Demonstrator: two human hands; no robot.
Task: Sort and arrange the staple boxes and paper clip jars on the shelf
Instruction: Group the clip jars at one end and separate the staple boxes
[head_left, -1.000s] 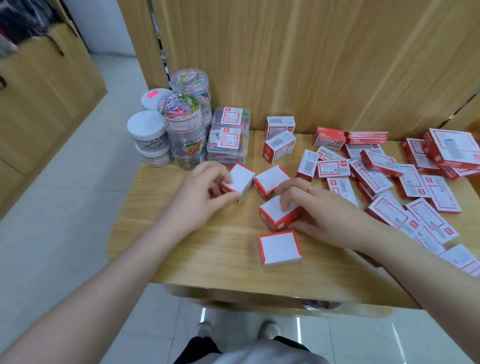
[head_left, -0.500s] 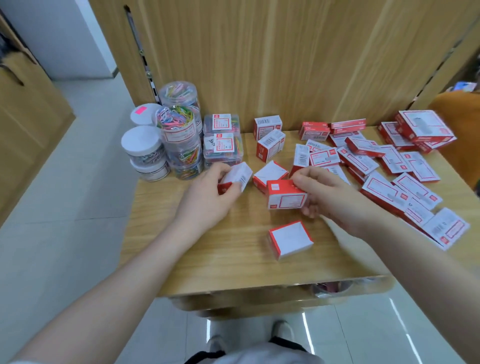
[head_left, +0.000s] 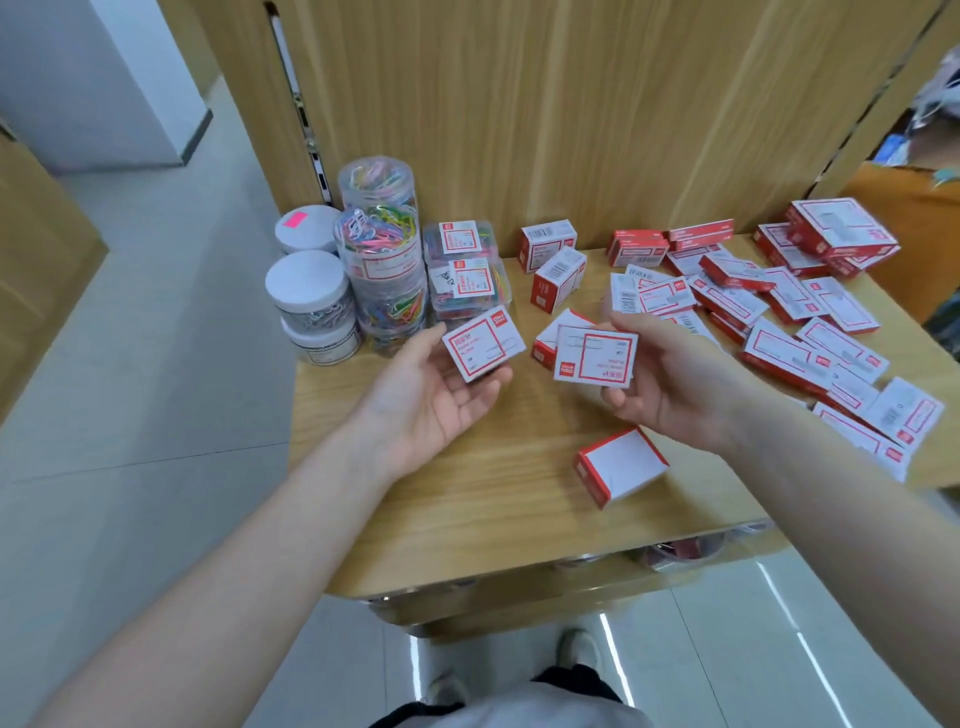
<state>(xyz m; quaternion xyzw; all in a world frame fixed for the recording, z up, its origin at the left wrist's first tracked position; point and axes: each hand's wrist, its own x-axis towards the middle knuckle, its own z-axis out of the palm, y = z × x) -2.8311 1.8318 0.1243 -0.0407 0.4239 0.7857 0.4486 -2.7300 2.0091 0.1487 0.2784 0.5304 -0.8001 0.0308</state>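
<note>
Wooden shelf (head_left: 467, 509) below; my left hand (head_left: 426, 400) and right hand (head_left: 670, 384) each grip 1 box, left box (head_left: 480, 343) and right box (head_left: 596, 356), labels up, I judge for comparing.

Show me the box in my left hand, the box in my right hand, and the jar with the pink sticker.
Left-hand box (head_left: 481, 345), head view, label face.
Right-hand box (head_left: 597, 356), head view, label face.
Pink-sticker jar (head_left: 307, 228), head view, white lid.
</note>
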